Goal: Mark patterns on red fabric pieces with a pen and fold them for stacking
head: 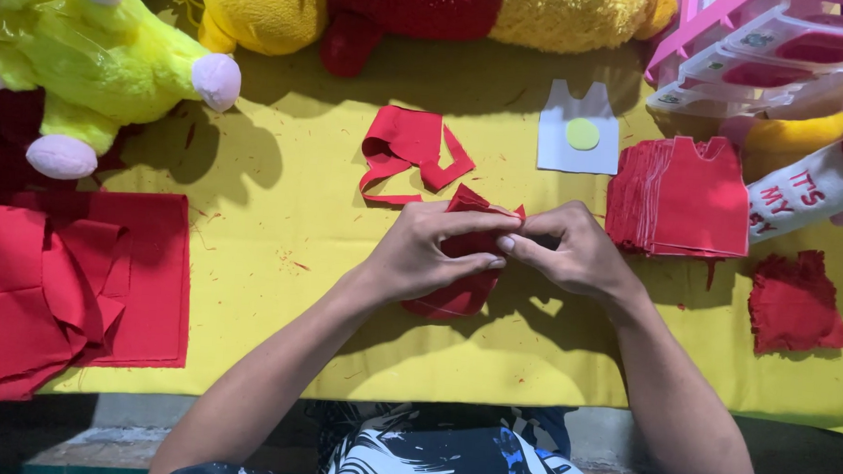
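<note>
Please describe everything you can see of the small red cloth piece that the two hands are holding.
The red cloth piece looks like soft felt or fleece, folded or bunched. It lies at the middle of the yellow table cover, its lower part resting on it. The left hand and right hand pinch its upper edge from both sides, hiding much of it. Its full shape cannot be told.

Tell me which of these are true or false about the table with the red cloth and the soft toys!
1. Both hands, left hand and right hand, hold one red fabric piece. True.
2. The table cover is blue. False: it is yellow.
3. A stack of red vest-shaped pieces lies right of the hands. True.
4. The white paper pattern carries a black square. False: a yellow-green circle sits on it.
5. A yellow-green plush toy sits at the upper left. True.
</note>
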